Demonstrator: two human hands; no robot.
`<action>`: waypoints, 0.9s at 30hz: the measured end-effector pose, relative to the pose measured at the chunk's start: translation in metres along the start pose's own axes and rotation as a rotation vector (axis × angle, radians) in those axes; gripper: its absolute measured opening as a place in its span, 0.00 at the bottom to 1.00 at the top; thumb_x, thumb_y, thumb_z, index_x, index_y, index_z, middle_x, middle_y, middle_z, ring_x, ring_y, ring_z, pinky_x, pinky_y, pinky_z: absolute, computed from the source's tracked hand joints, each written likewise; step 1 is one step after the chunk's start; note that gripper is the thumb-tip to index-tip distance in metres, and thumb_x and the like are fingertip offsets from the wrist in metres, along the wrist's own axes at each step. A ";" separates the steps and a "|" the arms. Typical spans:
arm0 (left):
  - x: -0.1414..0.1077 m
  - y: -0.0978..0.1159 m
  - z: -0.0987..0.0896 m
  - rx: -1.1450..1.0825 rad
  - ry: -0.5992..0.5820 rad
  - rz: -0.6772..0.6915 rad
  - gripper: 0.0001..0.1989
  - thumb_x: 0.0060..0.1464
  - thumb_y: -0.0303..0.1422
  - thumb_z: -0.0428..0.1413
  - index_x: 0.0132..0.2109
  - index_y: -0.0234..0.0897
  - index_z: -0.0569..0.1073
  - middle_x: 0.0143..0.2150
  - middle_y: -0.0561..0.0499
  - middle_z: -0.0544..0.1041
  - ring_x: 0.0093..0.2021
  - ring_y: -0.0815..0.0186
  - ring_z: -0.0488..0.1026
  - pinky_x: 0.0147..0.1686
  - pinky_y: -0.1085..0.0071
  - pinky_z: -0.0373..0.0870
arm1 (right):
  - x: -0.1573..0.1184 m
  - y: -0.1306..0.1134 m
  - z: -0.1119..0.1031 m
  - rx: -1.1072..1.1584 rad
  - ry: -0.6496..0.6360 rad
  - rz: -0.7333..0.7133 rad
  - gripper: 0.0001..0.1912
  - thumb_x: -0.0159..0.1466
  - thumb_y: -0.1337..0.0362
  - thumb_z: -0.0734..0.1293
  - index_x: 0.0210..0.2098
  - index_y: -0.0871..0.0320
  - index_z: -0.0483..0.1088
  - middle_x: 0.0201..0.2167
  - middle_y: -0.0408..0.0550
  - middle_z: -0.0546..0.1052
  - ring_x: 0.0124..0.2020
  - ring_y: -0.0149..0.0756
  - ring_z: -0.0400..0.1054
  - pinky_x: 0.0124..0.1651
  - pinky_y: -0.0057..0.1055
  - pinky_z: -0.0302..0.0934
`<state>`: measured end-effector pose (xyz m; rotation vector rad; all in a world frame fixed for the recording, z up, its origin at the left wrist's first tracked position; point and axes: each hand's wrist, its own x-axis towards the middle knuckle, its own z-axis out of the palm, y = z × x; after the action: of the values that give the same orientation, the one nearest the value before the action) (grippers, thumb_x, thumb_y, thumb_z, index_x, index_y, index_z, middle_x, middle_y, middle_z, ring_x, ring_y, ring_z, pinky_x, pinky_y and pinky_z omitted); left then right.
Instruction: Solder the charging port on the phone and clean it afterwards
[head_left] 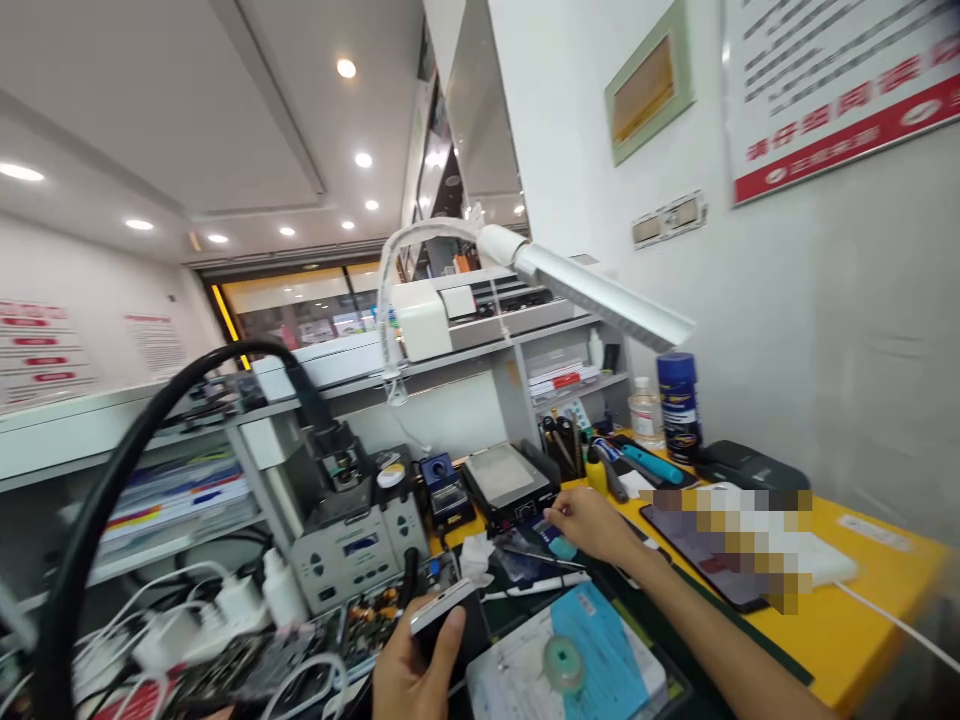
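Note:
My left hand is wrapped round a dark phone with a silver edge, thumb pressed on its face. The phone is tilted at the lower middle of the view. My right hand reaches across the bench with its fingers curled together; whatever they pinch, if anything, is hidden. It is close to the front right corner of a black box with a pale flat top. Below, between my arms, a blue and white pad carries a small round translucent green piece.
A grey rework station with a thick black hose stands left. Loose parts and white cables clutter the lower left. A white lamp overhangs the bench. At right are a blue spray can and a large dark-screened device.

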<state>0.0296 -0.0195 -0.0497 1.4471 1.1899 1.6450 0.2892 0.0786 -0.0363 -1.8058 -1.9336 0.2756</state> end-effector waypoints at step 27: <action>-0.002 -0.006 -0.002 0.002 -0.079 -0.081 0.25 0.51 0.53 0.64 0.45 0.36 0.82 0.45 0.44 0.85 0.48 0.50 0.80 0.49 0.64 0.74 | 0.033 0.061 -0.047 -0.097 0.207 0.370 0.19 0.69 0.57 0.68 0.56 0.58 0.70 0.54 0.53 0.75 0.49 0.43 0.74 0.49 0.46 0.72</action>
<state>0.0275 -0.0192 -0.0558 1.4326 1.1904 1.5185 0.3644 0.1099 -0.0167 -2.1595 -1.4895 0.1094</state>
